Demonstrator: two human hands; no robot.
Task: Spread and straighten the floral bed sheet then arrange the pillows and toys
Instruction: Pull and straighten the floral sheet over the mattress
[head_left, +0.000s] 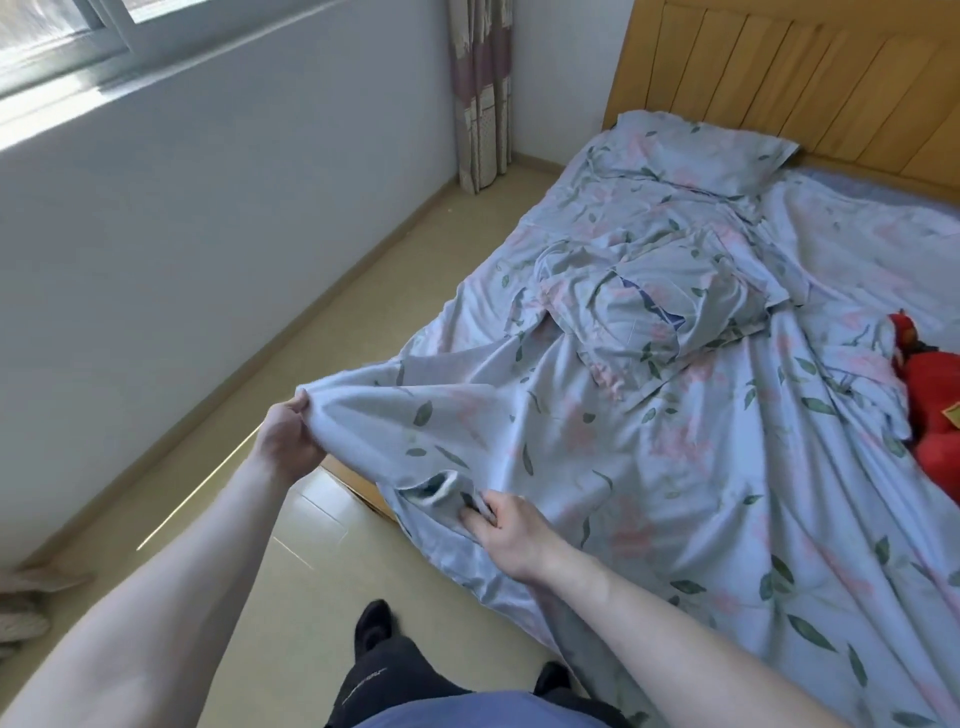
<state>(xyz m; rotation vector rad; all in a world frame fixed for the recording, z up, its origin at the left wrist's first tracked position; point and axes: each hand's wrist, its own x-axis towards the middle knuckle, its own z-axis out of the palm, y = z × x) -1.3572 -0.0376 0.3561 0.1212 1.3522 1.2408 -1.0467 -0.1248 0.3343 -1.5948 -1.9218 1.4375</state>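
Both hands are gripping the floral sheet (649, 457) at the bed's near left corner: the left hand (288, 441) is closed on a bunch of the sheet's edge, lifting it out over the floor (270, 374), and the right hand (511, 535) is pinching a fold lower down beside the bed's side. The sheet is lying rumpled away toward the headboard (800, 78), its long axis running from the hands to there. One pillow (696, 150) is sitting at the head end, another pillow (660, 306) mid-bed, and a red toy (930, 415) is lying at the right edge. The floor on the left is giving free room for pulling.
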